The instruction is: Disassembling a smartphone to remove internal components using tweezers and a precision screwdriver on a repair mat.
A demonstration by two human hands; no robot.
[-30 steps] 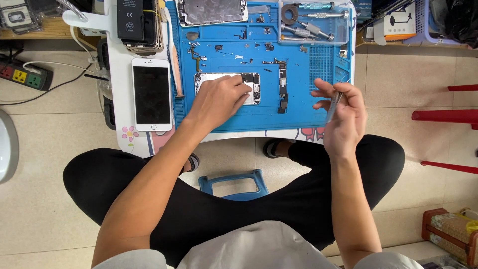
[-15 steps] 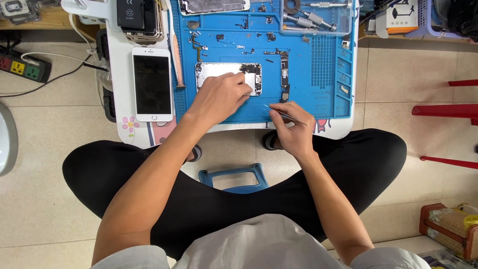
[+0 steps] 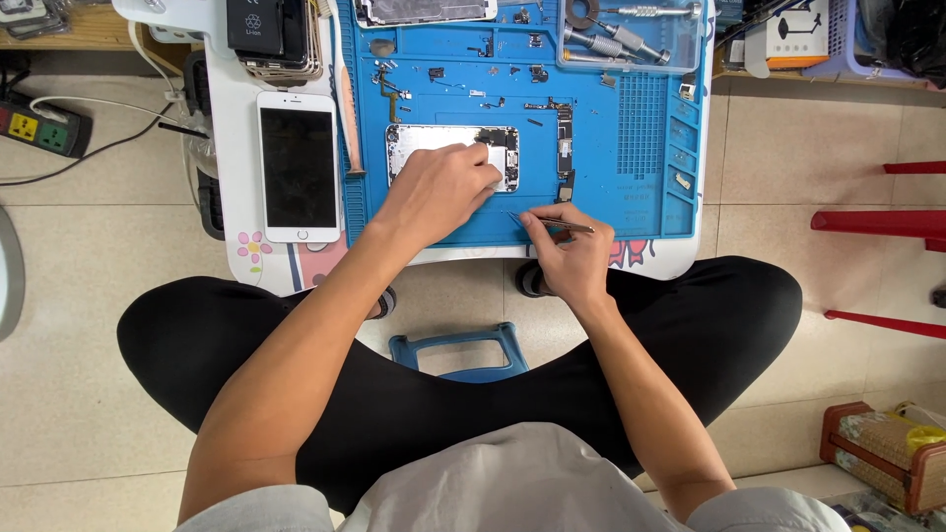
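Observation:
My left hand (image 3: 440, 192) rests on an opened phone body (image 3: 424, 143), silver inside, lying on a blue work mat (image 3: 631, 148). Its fingers press down on the body's right part. My right hand (image 3: 565, 254) is at the mat's near edge, fingers closed on thin metal tweezers (image 3: 554, 225) whose tip points left, just below the phone body. Small screws and dark parts are scattered on the mat above the phone.
A white phone (image 3: 298, 166) with a dark screen lies left of the mat on a small white table (image 3: 236, 118). A clear tray with screwdrivers (image 3: 631, 34) sits at the mat's top right. A power strip (image 3: 39, 128) is on the floor left; red stool legs (image 3: 877, 222) right.
My right hand came down from the mat's right side to its near edge and turned the tweezers to point left toward the phone. The left hand stayed on the phone body.

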